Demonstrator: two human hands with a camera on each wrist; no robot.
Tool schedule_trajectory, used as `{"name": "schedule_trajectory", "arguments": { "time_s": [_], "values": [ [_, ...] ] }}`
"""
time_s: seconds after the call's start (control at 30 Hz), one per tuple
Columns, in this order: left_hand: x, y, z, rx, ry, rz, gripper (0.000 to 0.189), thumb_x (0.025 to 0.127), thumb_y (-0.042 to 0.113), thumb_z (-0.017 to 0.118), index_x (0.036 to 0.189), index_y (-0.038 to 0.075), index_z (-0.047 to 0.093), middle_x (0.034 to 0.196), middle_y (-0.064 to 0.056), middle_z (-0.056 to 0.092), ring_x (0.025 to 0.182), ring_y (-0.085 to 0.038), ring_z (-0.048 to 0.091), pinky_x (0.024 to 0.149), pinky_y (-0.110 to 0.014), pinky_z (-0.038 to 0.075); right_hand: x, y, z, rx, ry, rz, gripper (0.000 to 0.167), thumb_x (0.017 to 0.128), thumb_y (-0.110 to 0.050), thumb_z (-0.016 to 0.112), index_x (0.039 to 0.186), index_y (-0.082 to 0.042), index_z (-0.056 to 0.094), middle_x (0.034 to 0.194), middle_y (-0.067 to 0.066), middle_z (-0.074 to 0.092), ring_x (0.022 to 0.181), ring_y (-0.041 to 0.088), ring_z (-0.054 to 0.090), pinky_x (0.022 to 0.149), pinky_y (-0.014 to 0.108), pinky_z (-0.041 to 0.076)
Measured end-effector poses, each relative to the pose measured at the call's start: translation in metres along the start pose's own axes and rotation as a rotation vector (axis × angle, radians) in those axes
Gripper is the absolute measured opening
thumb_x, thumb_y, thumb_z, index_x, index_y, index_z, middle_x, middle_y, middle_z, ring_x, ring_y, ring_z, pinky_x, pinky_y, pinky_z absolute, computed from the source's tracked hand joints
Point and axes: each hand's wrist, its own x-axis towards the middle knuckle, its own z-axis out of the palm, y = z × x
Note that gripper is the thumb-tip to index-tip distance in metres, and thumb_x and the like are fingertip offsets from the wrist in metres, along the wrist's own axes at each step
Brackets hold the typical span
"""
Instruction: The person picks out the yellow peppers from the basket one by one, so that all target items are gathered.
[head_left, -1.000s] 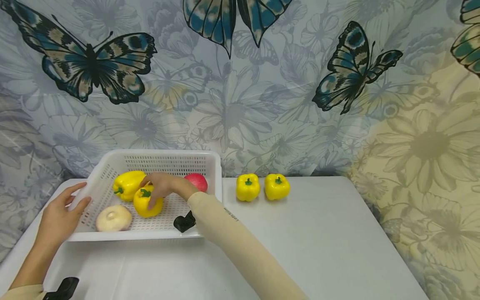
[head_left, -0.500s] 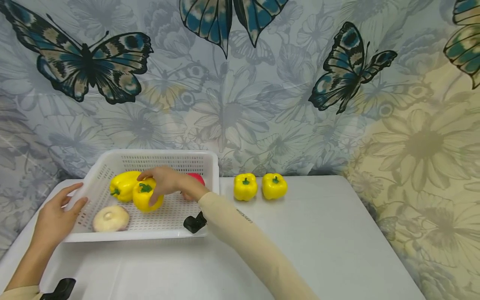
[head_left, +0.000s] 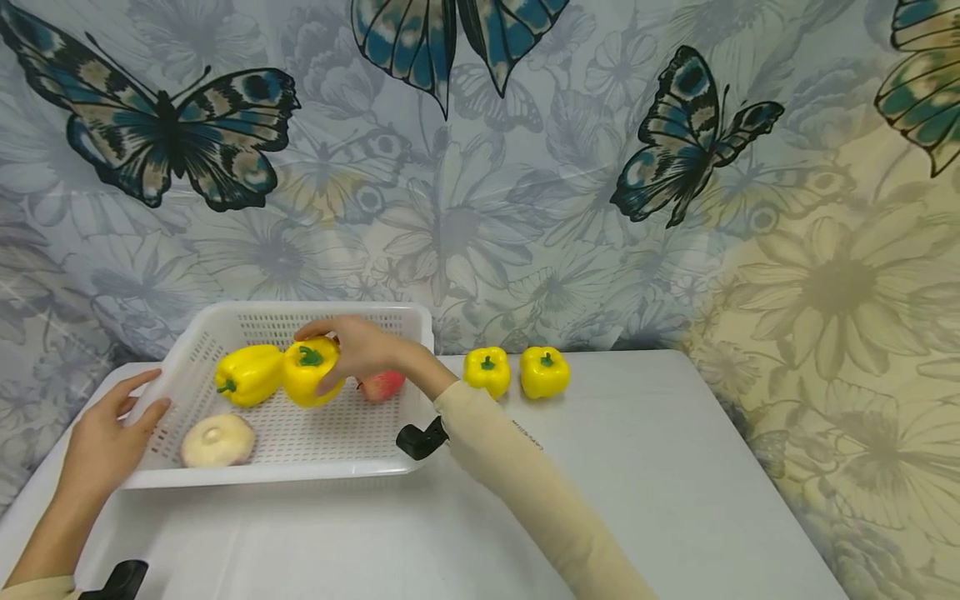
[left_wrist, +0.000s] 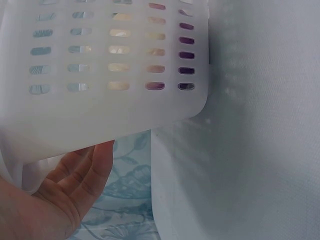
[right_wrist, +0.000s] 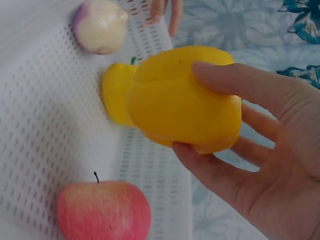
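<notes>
In the head view my right hand [head_left: 363, 346] grips a yellow bell pepper [head_left: 302, 381] above the floor of the white plastic basket [head_left: 300, 475]. The right wrist view shows the thumb and fingers on opposite sides of this bell pepper [right_wrist: 180, 100]. My left hand [head_left: 108, 437] holds the basket's left rim, its fingers [left_wrist: 97, 167] curled under the rim in the left wrist view. Inside the basket lie another yellow bell pepper [head_left: 249, 375], a cream and purple turnip [head_left: 217, 442] and a red apple [right_wrist: 105, 210], partly hidden behind my right hand in the head view.
Two more yellow bell peppers [head_left: 487, 372] stand right of the basket on the white table [head_left: 637, 483]. A cloth with butterflies and flowers [head_left: 457, 225] hangs behind the table's back edge. Black camera mounts [head_left: 422, 439] sit at both wrists.
My right hand has raised the bell pepper and drawn it back and slightly right, away from the other pepper. More of the apple shows. My left hand stays at the basket's rim.
</notes>
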Motion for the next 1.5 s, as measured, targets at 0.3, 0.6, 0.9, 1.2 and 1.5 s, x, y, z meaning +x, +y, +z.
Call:
{"name": "schedule_trajectory", "arguments": {
  "time_s": [0.3,0.6,0.9,1.2,1.5],
  "values": [
    [0.002,-0.001,0.001,0.004,-0.008,-0.014,0.056,0.102,0.022,0.051,0.15,0.0,0.032,0.126,-0.045,0.044,0.107,-0.06,0.048,0.071,-0.062,0.044,-0.017,0.01,-0.019,-0.02,0.043,-0.005,0.068,0.075,-0.013,0.085,0.136,-0.012,0.056,0.136,-0.002,0.057,0.118,0.013,0.052,0.098,0.019,0.04],
    [0.001,-0.001,0.002,0.004,-0.004,-0.01,0.055,0.102,0.021,0.051,0.149,-0.001,0.033,0.124,-0.044,0.046,0.104,-0.058,0.051,0.069,-0.059,0.045,-0.035,0.01,-0.032,-0.066,0.092,-0.028,0.07,0.073,-0.016,0.086,0.136,-0.014,0.057,0.137,-0.004,0.057,0.12,0.011,0.051,0.101,0.021,0.038],
    [0.001,-0.002,0.001,0.004,0.0,-0.008,0.055,0.102,0.021,0.051,0.149,0.0,0.034,0.125,-0.045,0.046,0.103,-0.059,0.052,0.065,-0.055,0.047,-0.054,0.014,-0.041,-0.086,0.129,-0.051,0.069,0.073,-0.009,0.085,0.136,-0.01,0.056,0.135,0.002,0.058,0.116,0.016,0.051,0.103,0.032,0.041],
    [0.002,-0.002,0.001,-0.001,-0.005,-0.008,0.055,0.102,0.021,0.051,0.15,0.0,0.033,0.126,-0.046,0.044,0.107,-0.061,0.048,0.072,-0.064,0.044,-0.076,0.021,-0.046,-0.073,0.157,-0.064,0.066,0.074,-0.004,0.082,0.135,-0.01,0.057,0.135,0.001,0.057,0.115,0.016,0.05,0.091,0.024,0.047],
    [0.002,-0.002,0.001,0.001,-0.004,-0.009,0.055,0.102,0.021,0.051,0.15,0.0,0.033,0.126,-0.046,0.044,0.108,-0.062,0.047,0.073,-0.065,0.043,-0.086,0.03,-0.05,-0.084,0.152,-0.038,0.067,0.074,-0.007,0.084,0.135,-0.011,0.057,0.136,0.0,0.057,0.118,0.017,0.05,0.092,0.028,0.048]
  ]
}}
